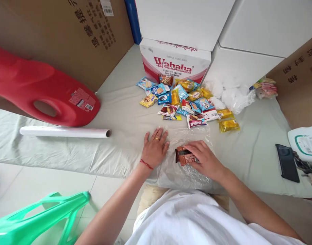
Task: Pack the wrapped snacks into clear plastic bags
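Observation:
My right hand (pixel 205 160) is closed on a brown snack packet (pixel 184 156), holding it over a clear plastic bag (pixel 171 173) spread flat at the near side of the cloth-covered surface. Palm down, my left hand (pixel 155 146) lies with its fingers stretched out at the bag's left edge; a ring and a red string bracelet are on it. Beyond both hands is a loose pile of wrapped snacks (pixel 181 93) in blue, yellow, brown and red-white wrappers. Part of the brown packet is hidden under my right fingers.
A white Wahaha box (pixel 175 61) stands behind the pile, with crumpled clear bags (pixel 237 97) to its right. On the left are a red jug (pixel 51 92), a white roll (pixel 65 131) and a cardboard box (pixel 69 34). A phone (pixel 287 163) lies far right; a green stool (pixel 41 217) stands below.

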A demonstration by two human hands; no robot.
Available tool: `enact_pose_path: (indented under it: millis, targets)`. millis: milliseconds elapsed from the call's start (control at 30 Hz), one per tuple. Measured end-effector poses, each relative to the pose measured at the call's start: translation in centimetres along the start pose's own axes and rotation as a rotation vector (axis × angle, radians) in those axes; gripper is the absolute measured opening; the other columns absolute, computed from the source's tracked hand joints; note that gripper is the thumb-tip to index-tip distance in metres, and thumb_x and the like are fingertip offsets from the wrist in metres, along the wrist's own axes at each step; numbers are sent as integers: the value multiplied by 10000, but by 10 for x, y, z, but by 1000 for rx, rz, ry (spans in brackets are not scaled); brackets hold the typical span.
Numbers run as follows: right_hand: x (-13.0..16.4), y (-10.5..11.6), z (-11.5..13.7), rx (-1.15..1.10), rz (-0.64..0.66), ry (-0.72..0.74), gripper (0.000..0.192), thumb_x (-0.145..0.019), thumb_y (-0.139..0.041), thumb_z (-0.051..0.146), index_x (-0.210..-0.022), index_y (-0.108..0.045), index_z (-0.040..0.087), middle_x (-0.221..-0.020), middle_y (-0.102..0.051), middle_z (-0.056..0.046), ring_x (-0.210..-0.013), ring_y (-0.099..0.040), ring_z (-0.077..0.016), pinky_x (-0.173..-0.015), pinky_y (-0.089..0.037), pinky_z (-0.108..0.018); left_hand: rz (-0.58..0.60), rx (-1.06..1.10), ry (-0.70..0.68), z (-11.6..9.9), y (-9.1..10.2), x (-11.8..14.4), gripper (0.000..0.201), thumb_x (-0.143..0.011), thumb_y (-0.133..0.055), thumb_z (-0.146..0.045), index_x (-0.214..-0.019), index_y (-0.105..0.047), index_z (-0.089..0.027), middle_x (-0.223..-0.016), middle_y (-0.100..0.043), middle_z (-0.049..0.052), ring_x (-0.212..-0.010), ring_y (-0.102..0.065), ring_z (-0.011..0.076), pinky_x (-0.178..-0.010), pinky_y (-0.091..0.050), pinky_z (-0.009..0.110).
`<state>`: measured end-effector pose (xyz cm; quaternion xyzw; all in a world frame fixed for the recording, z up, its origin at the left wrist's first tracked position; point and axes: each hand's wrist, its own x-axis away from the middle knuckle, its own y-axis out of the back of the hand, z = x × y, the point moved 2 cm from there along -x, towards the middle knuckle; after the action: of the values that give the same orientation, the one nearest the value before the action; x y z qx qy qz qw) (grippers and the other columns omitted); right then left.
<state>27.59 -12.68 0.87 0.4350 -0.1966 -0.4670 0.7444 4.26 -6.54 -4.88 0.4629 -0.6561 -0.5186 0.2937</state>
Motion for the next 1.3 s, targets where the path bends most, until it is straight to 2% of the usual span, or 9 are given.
enact_pose_path:
  millis: [167, 367, 467, 567, 733, 867, 1100, 1200, 1300]
  targets:
    - [-5, -18, -8, 97, 34, -9, 532, -936, -673, 256, -1443, -516, 225, -1380, -574, -156, -1226, -506, -335, -1031, -476, -572, -77, 46, -21, 7, -1, -2, 478, -1048, -396, -365, -1490, -506, -219, -1611, -442, 143, -1491, -419, 304, -1219, -288, 597]
    - [48, 18, 1, 9, -143, 86, 543, -966, -659, 335, -1469, -473, 248, -1346, -579, -156, -1262, -530, -310, -1042, -496, -525, -566, 110, -252, 2, 42, 41, 530, -913, -614, -154, -1435, -543, -215, -1491, -559, 170, -1496, -400, 332, -1201, -372, 570]
    - [99, 20, -1, -3, 0, 112, 467, -932, -705, 350, -1360, -578, 213, -1249, -638, -144, -1198, -576, -297, -987, -544, -487, -359, 229, -669, -8, 52, 80, 501, -886, -643, -145, -1377, -575, -216, -1364, -655, 131, -1426, -502, 297, -1197, -419, 524]
    - [139, 2, -12, 53, 125, 105, 452, -945, -686, 336, -1366, -601, 195, -1347, -631, -152, -1283, -550, -304, -1051, -527, -507, -58, 223, -798, -3, 39, 110, 430, -909, -695, -284, -1328, -601, -249, -1431, -616, 132, -1463, -457, 336, -1218, -370, 590]
    - [144, -17, -34, -142, -46, 93, 253, -1014, -537, 170, -1216, -673, 238, -1203, -721, -91, -1150, -635, -215, -1016, -536, -433, -46, 169, -693, 17, 21, 121, 274, -928, -606, -59, -1141, -672, -219, -1343, -689, 100, -1454, -483, 258, -1259, -323, 523]
    - [118, 3, -37, -287, 43, 11, 209, -1047, -498, 251, -1107, -696, 230, -981, -748, -68, -924, -666, -189, -842, -543, -348, -29, 431, -545, 20, 33, 110, 214, -982, -533, -128, -1106, -678, -225, -1226, -751, 84, -1287, -639, 210, -1168, -456, 430]
    - [53, 54, -50, -474, 129, -334, 358, -999, -535, 506, -997, -707, 192, -870, -714, -36, -782, -644, -165, -720, -490, -268, 200, 731, 207, 29, 49, 66, 311, -979, -501, -451, -925, -693, -213, -890, -769, 37, -845, -721, 197, -794, -562, 286]
    - [27, 50, -66, -405, 80, -459, 360, -964, -529, 507, -942, -696, 189, -766, -673, -9, -690, -587, -154, -643, -437, -257, 119, 772, 418, 36, 44, 46, 300, -911, -539, -486, -874, -651, -210, -880, -747, 46, -864, -696, 213, -824, -547, 318]
    - [14, 37, -79, -198, 90, -555, 273, -955, -517, 398, -905, -694, 196, -757, -675, -5, -665, -567, -149, -634, -401, -260, -191, 590, 619, 38, 51, 42, 234, -864, -595, -417, -942, -657, -206, -950, -706, 54, -801, -645, 198, -733, -521, 316]
